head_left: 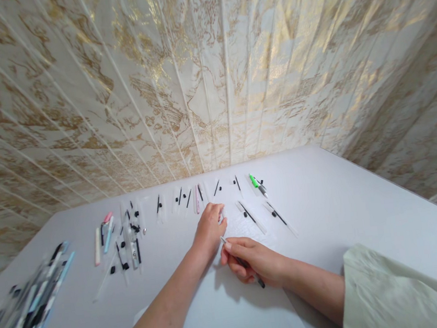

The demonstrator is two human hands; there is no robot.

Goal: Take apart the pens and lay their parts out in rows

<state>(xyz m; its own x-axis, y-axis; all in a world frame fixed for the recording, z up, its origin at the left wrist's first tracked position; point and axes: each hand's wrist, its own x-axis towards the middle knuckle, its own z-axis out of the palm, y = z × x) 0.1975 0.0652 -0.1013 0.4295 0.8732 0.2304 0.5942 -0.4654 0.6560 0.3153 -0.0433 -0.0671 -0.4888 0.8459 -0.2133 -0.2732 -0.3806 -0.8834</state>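
Note:
My right hand is closed around a slim pen. The pen's dark end sticks out below the palm, and its pale tip points up toward my other hand. Just beyond it, my left hand reaches forward over the table with thumb and fingers drawn together. Something small and pale may be between those fingertips, but I cannot make it out. Under my forearms lies a white sheet of paper. Past my fingers, a disassembled pen lies as a dark refill, a clear barrel and a small black cap.
More pen parts lie in a row along the far side, with a green highlighter at the right. A blue pen and a pink-ended pen lie left. A pile of pens fills the near left of the white table.

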